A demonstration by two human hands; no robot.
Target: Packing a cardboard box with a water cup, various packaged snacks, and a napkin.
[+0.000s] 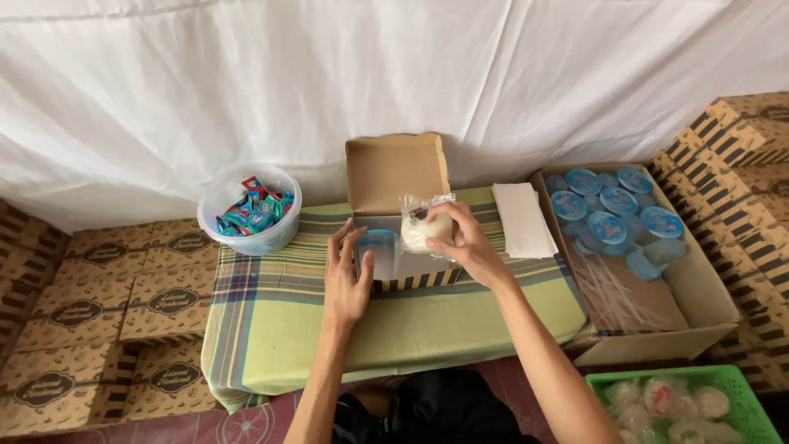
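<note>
The person sits before a low counter (386, 329) covered in a green plaid cloth, with a small open cardboard box (394, 238) standing in the middle of it, lid tipped up toward the white sheet behind. The right hand (464, 242) has its fingers closed around a pale round bun in clear wrap (423, 226), holding it just over the right half of the box, above the rim. The left hand (345, 275) rests open against the box's left front wall, fingers spread and gripping nothing, seemingly bracing it. Inside, on the left, a sealed water cup with a blue lid (376, 244) already stands. From where I stand, the thing to mind is fit: the bun should go down beside the cup, not on it, with the loose twist of wrap tucked in so the lid can fold flat. Keeping the left hand against the wall seems wise, since the box is light and could slide on the cloth. Nearby sit a tub of sweets (251, 210), a stack of napkins (523, 218) and a carton of more cups (649, 263).
</note>
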